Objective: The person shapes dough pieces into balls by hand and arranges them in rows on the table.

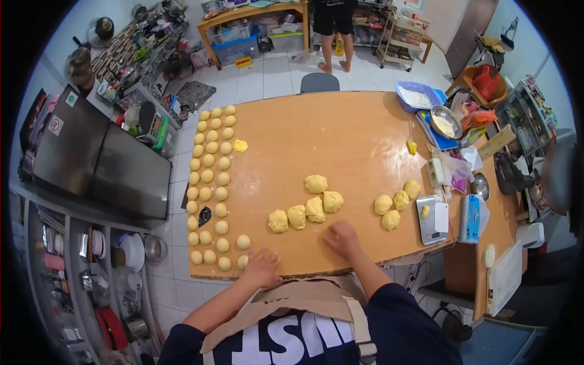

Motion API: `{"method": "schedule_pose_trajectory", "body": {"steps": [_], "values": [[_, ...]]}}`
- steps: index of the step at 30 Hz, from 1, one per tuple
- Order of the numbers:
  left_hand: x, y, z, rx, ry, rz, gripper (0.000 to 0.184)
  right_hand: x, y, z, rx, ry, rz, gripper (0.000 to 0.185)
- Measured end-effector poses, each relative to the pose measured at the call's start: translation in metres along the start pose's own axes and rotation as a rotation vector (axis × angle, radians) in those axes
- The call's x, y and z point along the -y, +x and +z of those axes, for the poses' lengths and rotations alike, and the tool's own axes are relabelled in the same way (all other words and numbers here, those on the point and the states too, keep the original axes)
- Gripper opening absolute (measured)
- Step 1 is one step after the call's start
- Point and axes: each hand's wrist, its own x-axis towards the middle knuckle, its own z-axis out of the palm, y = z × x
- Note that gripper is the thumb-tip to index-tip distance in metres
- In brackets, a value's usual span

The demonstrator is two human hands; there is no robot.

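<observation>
Rows of smooth round dough balls (224, 163) line the left side of the wooden table (340, 128). My left hand (262, 267) is at the front edge with its fingers spread, beside the ball (243, 261) at the end of the rows. Over the table's front part, my right hand (343, 239) has its fingers curled; whether anything is under them is hidden. Beyond it lie several rough dough lumps (315, 209). Another group of lumps (390, 219) sits to the right, near a scale (432, 220) with a small yellow piece on it.
A blue basin (415, 96) of flour and a metal bowl (446, 121) stand at the back right. Blue-white packaging (472, 219) lies beside the scale. A dark item (205, 215) is among the balls. A person (333, 30) stands beyond a chair (320, 83).
</observation>
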Motion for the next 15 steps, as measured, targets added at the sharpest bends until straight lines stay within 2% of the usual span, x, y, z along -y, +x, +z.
{"method": "schedule_pose_trajectory", "body": {"steps": [2,6,11,14,15], "values": [[0.004,0.003,-0.001,-0.016,0.007,-0.003,0.07,0.002,-0.024,-0.001,0.05,0.075,-0.067,0.03],[0.003,0.002,0.006,-0.047,0.01,-0.003,0.071,-0.03,-0.036,-0.02,-0.008,-0.005,0.01,0.032],[-0.001,0.0,0.005,-0.03,0.023,-0.003,0.071,0.005,0.0,-0.008,0.061,-0.03,0.088,0.038],[0.002,0.002,0.003,-0.033,0.048,-0.009,0.07,0.004,-0.04,-0.008,0.03,0.039,-0.058,0.045],[0.003,0.002,0.007,-0.046,0.055,-0.004,0.07,-0.004,-0.04,-0.016,0.052,0.035,0.024,0.047]]}}
